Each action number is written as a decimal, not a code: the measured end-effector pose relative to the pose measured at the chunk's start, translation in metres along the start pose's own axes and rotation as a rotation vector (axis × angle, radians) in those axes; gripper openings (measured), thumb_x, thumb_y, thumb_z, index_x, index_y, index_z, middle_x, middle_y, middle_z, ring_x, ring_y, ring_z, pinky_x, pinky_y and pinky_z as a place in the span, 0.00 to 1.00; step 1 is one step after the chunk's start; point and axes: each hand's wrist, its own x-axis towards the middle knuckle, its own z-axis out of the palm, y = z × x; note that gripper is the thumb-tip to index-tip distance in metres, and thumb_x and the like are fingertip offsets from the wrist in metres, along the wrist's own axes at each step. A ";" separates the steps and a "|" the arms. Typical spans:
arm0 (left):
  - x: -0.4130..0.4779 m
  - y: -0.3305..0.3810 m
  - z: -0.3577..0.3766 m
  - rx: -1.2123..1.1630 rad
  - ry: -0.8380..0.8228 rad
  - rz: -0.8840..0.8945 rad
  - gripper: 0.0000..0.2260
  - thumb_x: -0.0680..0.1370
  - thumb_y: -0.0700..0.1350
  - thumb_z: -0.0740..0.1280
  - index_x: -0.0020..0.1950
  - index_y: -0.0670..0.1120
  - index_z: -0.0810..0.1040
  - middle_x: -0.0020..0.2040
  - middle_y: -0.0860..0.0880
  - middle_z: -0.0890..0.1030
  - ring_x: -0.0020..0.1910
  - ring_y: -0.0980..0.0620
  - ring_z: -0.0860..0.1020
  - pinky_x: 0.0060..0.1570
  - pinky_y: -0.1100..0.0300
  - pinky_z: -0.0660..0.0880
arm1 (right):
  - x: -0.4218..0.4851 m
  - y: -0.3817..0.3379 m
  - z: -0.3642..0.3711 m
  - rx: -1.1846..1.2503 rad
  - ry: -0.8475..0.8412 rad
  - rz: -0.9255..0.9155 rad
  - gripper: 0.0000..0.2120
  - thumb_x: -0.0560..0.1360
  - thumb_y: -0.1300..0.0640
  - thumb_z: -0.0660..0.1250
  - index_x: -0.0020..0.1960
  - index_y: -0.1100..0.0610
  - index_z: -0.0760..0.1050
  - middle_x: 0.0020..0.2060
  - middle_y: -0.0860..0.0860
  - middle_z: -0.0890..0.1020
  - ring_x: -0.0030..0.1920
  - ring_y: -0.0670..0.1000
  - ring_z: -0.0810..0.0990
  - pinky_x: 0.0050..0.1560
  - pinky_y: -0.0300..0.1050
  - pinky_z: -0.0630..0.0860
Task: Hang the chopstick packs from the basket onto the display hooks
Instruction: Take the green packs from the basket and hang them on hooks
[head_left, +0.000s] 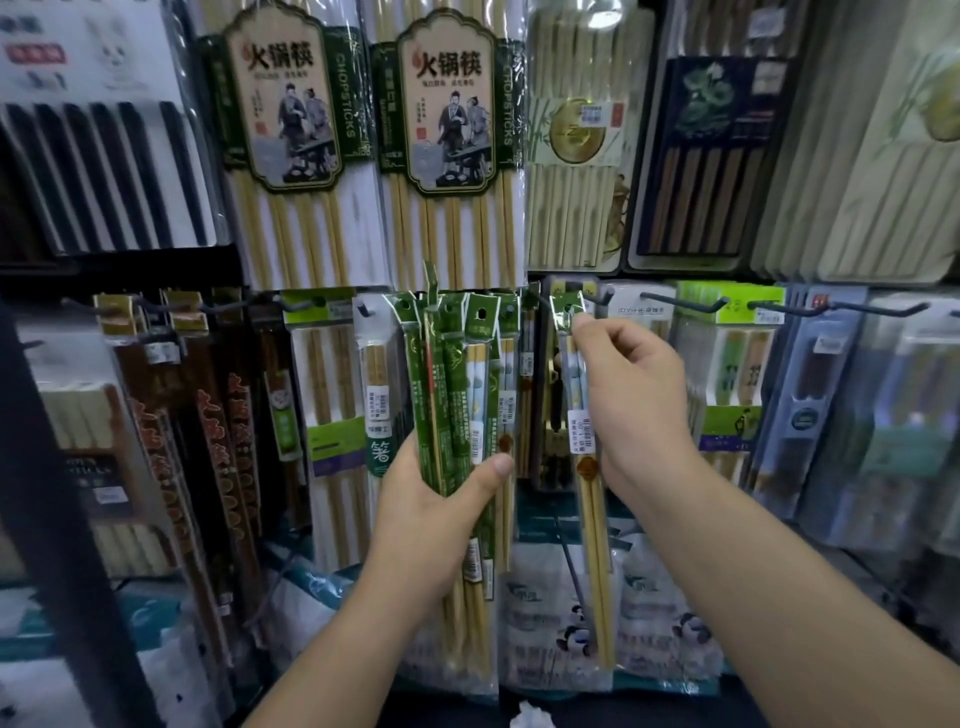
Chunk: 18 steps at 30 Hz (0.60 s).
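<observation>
Right hand (631, 395) is pinching one upright pack (589, 499) just under the hook (592, 297) — left hand (431, 509) is gripping the bundle (457, 374).

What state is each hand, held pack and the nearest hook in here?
left hand: grips the bundle of packs, upright.
bundle of packs: held, not hung.
right hand: pinches the single pack near its top.
single pack: held up at the hook; threading unclear.
hook: tip beside the pack's header.
</observation>
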 end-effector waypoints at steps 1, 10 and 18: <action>0.001 -0.001 0.000 0.006 0.004 -0.004 0.20 0.65 0.65 0.75 0.55 0.66 0.78 0.53 0.61 0.86 0.52 0.57 0.85 0.57 0.52 0.80 | 0.002 0.001 -0.001 -0.008 0.012 -0.001 0.14 0.80 0.52 0.69 0.38 0.56 0.80 0.35 0.50 0.78 0.36 0.39 0.75 0.37 0.26 0.74; -0.001 0.002 0.007 0.030 0.001 0.011 0.20 0.66 0.62 0.75 0.56 0.60 0.78 0.51 0.68 0.84 0.50 0.70 0.81 0.42 0.80 0.72 | 0.011 0.007 0.003 -0.008 0.032 -0.013 0.14 0.79 0.53 0.70 0.38 0.61 0.79 0.32 0.49 0.75 0.32 0.39 0.73 0.34 0.25 0.71; -0.002 0.003 0.009 0.036 -0.020 0.005 0.18 0.69 0.57 0.77 0.57 0.58 0.79 0.51 0.66 0.85 0.50 0.68 0.82 0.44 0.79 0.73 | 0.012 0.020 0.002 -0.102 0.033 0.015 0.12 0.79 0.53 0.70 0.39 0.56 0.82 0.32 0.48 0.79 0.32 0.36 0.76 0.34 0.23 0.70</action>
